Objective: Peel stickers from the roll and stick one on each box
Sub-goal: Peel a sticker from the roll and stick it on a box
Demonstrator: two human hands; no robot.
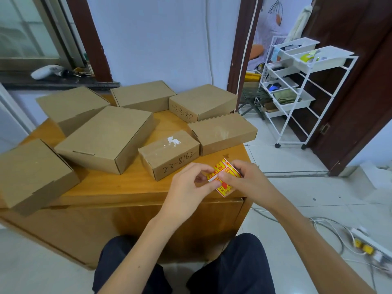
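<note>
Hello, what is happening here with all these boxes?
A person sits at a wooden table and holds a roll of yellow and red stickers with both hands: the left hand picks at a sticker's edge, the right hand grips the roll. Seven cardboard boxes lie on the table; none shows a yellow sticker yet.

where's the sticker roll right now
In the head view, the sticker roll is held between the left hand and right hand, over the table's near right corner.
</note>
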